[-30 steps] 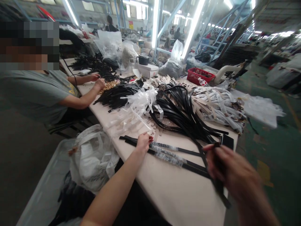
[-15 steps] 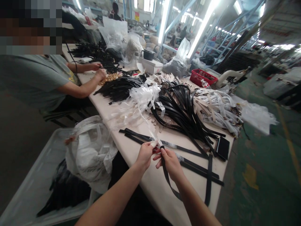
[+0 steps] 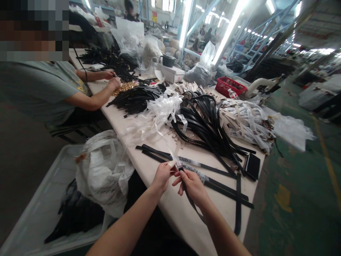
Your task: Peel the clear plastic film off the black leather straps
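My right hand (image 3: 194, 184) is closed on a black strap (image 3: 192, 203), whose end pokes up between thumb and fingers while its length hangs below the wrist. Close beside it, my left hand (image 3: 162, 177) pinches a strip of clear plastic film (image 3: 173, 153) near that strap end. Whether film and strap are joined is hidden by the fingers. Behind the hands, several black straps (image 3: 226, 192) lie across the table, some partly wrapped in clear film (image 3: 195, 172). One more strap (image 3: 238, 209) crosses them at the right.
Loose film (image 3: 163, 109) and a heap of black straps (image 3: 206, 122) cover the table (image 3: 149, 170) farther back. A black phone-like object (image 3: 253, 166) lies near the right edge. At left, a co-worker (image 3: 53, 83) handles small parts; below stands a white bin (image 3: 29, 209).
Both hands have shifted very slightly left, still close together. The strap end and film strip between them have moved a little with them.
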The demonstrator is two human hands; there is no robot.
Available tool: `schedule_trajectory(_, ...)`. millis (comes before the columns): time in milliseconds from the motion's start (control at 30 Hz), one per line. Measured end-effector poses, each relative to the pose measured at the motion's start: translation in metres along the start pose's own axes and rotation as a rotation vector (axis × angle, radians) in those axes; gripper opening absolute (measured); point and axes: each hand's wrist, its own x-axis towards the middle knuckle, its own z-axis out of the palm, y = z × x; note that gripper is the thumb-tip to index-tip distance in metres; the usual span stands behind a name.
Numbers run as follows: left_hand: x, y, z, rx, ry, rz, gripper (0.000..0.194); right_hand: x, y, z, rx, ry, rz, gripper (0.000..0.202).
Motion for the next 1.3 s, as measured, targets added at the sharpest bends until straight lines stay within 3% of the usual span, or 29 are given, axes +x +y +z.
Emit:
schedule_trajectory(400,-0.005,0.0,-0.001,-0.115,-0.017,-0.085,0.028,-0.001,0.004,0.001,0.01,-0.005,0.007,0.049)
schedule_trajectory(733,-0.009,-0.004,-0.005,-0.089,-0.15,-0.092,0.024,0.0,0.006,0.0,0.085,0.003,-0.009,0.05)
schedule_trajectory(867,-0.01,-0.002,-0.003,-0.141,-0.12,-0.09,0.02,0.0,0.005,-0.001,0.089,-0.055,0.03,0.048)
schedule_trajectory(1000,-0.012,0.002,0.0,-0.141,-0.124,-0.125,0.026,0.0,0.005,-0.002,0.107,-0.061,0.028,0.051)
schedule_trajectory(1167,-0.016,0.0,-0.003,-0.238,-0.221,-0.185,0.036,-0.003,0.002,-0.001,0.157,-0.074,0.049,0.048)
schedule_trajectory(1300,-0.017,-0.006,-0.005,-0.33,-0.221,-0.236,0.032,-0.004,0.0,0.005,0.139,-0.081,0.047,0.046)
